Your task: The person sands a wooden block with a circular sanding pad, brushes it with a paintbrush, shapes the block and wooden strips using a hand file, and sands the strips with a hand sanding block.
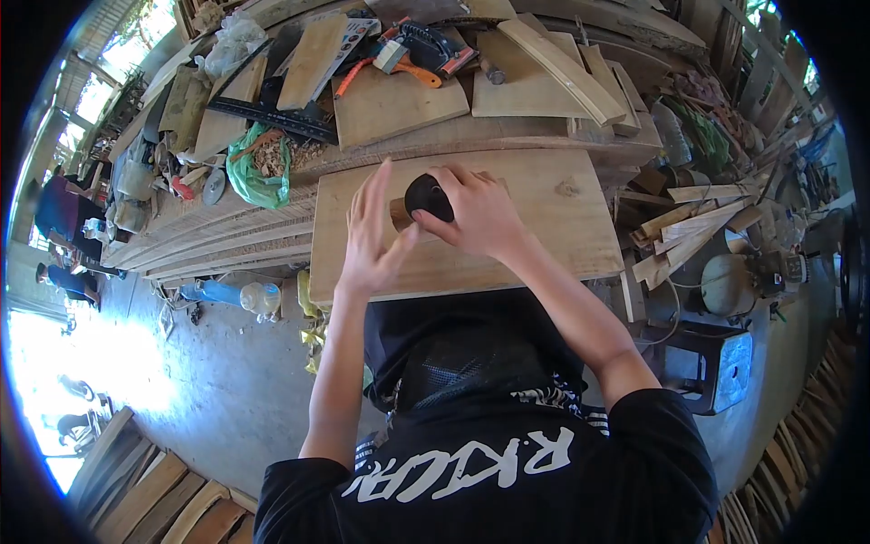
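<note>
My right hand (476,208) is closed round a dark, round, black object (426,195), thumb on its near side and fingers over its right edge. My left hand (370,236) is just left of it, fingers stretched up and apart from the thumb, holding nothing. A small brown wooden piece (399,214) shows between my hands, against the black object's left side; the rest of it is hidden. Beneath both hands lies a wide, pale wooden board (553,231) with a knot near its right end.
Behind the board, the bench holds an orange-handled tool (417,72), a black square (272,118), a green plastic bag (258,172) and wooden slats (562,72). A stool (716,367) stands at right. Two people (63,208) are far off at left.
</note>
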Available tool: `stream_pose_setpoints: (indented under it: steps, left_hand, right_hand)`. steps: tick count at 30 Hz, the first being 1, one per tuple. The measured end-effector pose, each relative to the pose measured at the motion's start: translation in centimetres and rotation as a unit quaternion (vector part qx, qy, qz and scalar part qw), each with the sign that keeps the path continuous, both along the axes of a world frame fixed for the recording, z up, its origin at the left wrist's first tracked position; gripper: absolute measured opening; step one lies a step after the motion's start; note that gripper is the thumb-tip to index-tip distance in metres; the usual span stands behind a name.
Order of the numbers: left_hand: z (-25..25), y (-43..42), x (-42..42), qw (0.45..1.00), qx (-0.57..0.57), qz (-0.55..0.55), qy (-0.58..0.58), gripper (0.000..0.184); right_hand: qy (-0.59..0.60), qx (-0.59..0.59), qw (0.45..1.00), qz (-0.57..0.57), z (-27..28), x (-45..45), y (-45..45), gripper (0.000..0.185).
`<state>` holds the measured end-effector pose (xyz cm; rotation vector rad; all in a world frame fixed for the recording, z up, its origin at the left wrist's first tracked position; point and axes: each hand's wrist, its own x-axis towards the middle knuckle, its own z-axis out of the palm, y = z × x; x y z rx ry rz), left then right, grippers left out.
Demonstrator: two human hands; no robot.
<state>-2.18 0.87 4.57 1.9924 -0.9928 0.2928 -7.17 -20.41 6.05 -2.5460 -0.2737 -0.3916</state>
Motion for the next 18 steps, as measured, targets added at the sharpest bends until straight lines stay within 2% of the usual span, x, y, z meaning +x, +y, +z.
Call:
stream_pose_setpoints:
  steps: [2, 6, 9, 13, 17, 18]
  left_hand:
    - [1.8, -2.4, -2.2, 0.987, 0.113, 0.079, -0.088, 0.082]
    - [1.2, -5.1, -4.3, 0.98, 0.171, 0.062, -0.086, 0.085]
    - [0.9, -4.0, -4.0, 0.97, 0.208, 0.075, -0.099, 0.084]
    - [-0.7, -3.2, -2.7, 0.963, 0.19, 0.163, -0.102, 0.074]
    - [-0.3, -5.5, -4.9, 0.975, 0.172, 0.095, -0.107, 0.065]
    - [0.1, -5.6, -4.7, 0.972, 0.172, 0.109, -0.116, 0.062]
  right_hand:
    - [-0.013, -0.004, 1.0, 0.021, -0.7, 0.1, -0.5, 0.077]
    - [-0.018, -0.006, 0.998, 0.066, -1.1, -0.3, -2.5, 0.103]
    - [-0.008, 0.02, 0.997, 0.075, -0.3, -0.9, -3.2, 0.115]
    - [0.06, -0.028, 0.997, 0.046, 0.9, -1.0, -2.8, 0.114]
    - [0.111, -0.063, 0.991, 0.042, 0.6, -0.4, -3.1, 0.107]
    - [0.126, -0.071, 0.989, 0.039, 0.8, -0.3, -3.1, 0.105]
